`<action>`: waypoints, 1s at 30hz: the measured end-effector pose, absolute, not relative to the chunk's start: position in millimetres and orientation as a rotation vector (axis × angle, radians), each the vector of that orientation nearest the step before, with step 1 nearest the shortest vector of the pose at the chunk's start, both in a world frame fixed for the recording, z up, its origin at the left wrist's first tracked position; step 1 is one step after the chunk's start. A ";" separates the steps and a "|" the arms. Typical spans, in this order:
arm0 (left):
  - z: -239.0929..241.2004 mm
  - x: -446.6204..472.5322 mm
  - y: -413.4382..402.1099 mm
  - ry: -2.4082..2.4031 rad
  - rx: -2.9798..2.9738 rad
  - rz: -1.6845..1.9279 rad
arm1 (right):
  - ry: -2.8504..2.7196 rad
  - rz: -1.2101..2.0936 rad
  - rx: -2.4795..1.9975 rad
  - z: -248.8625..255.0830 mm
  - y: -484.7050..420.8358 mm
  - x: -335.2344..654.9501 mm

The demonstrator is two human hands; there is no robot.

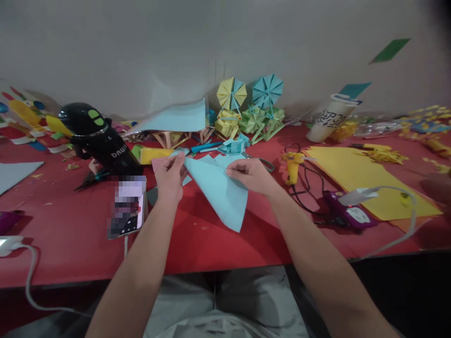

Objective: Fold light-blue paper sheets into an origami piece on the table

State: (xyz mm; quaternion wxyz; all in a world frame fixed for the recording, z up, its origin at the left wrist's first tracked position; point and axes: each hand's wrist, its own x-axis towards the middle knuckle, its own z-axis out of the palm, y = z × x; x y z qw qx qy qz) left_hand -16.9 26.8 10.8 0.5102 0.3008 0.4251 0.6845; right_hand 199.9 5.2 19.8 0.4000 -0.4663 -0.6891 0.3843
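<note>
A sheet of light blue paper [221, 190] hangs tilted between my two hands, above the red tabletop. Its lower corner points down toward me. My left hand [169, 176] pinches the upper left corner of the sheet between thumb and fingers. On the other side, my right hand [251, 173] grips the right edge with thumb and forefinger. Behind the sheet lie smaller light blue paper pieces [232, 146], partly hidden by it. A pink piece of paper [157, 163] shows just beyond my left hand.
Left of my arms are a black bottle [105, 141] and a phone [132, 206]. To the right lie a yellow glue gun [291, 166], a purple power strip [352, 213] and yellow paper [366, 178]. Folded paper wheels [268, 90] and a paper cup [329, 119] stand along the wall.
</note>
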 end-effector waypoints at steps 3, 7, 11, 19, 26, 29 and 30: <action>8.2 -14.6 24.4 0.949 0.774 1.503 | -1.665 0.964 -1.143 16.9 7.3 197.4; 6.3 -3.7 13.9 0.860 0.927 1.209 | -1.556 0.969 -1.118 12.5 9.1 193.3; 4.6 3.2 7.5 0.936 0.996 1.190 | -1.547 0.969 -1.107 10.1 9.6 190.0; 4.8 1.4 7.0 1.038 1.028 1.215 | -1.523 1.099 -1.161 16.1 6.8 194.6; 5.8 2.7 7.1 1.048 1.039 1.225 | -1.457 1.247 -1.163 19.2 5.7 200.7; 5.0 2.3 7.1 1.055 1.050 1.231 | -1.470 1.229 -1.158 18.2 5.9 200.6; 4.6 2.1 7.1 1.059 1.055 1.230 | -1.473 1.223 -1.156 17.9 5.9 200.6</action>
